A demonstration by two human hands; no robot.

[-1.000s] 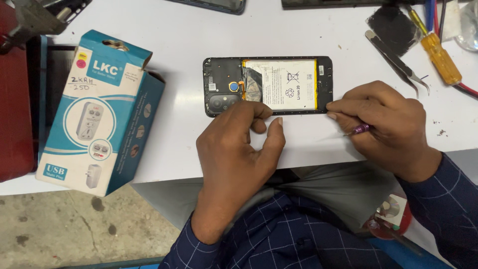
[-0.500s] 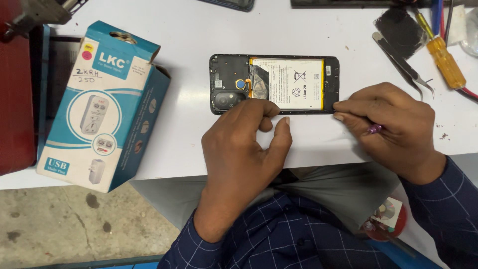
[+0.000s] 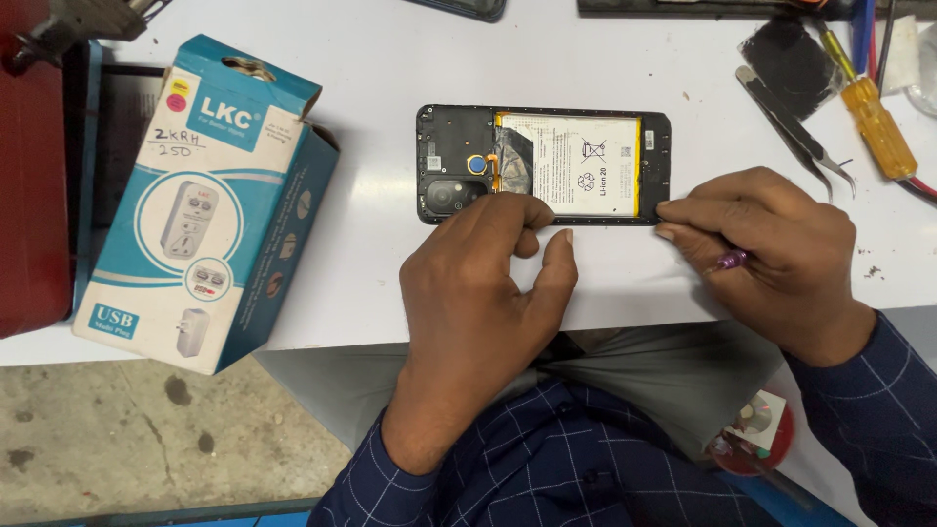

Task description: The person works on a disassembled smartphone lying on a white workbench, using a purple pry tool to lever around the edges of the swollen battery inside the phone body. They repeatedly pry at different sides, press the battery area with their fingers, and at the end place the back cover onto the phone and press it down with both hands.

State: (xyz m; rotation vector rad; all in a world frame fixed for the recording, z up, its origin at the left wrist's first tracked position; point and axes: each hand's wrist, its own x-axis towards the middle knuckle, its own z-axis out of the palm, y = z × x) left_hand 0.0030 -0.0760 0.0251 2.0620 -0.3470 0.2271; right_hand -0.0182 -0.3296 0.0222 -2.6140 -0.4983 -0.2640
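An opened smartphone point(image 3: 547, 161) lies face down on the white table point(image 3: 390, 98), its back cover off, showing a white battery and a black camera module. My left hand point(image 3: 483, 283) rests on the table with its fingertips pressing the phone's near edge. My right hand point(image 3: 771, 254) holds a small purple-handled tool point(image 3: 730, 261), fingertips touching the phone's near right corner.
A blue and white cardboard box point(image 3: 205, 205) lies at the left table edge. Black tweezers point(image 3: 795, 127), a yellow-handled screwdriver point(image 3: 875, 122) and a black pad point(image 3: 791, 54) sit at the back right. A red object point(image 3: 29, 185) stands far left.
The view has shifted slightly, so the phone and hands appear a little further right. Both hands keep the same hold at the phone's near edge.
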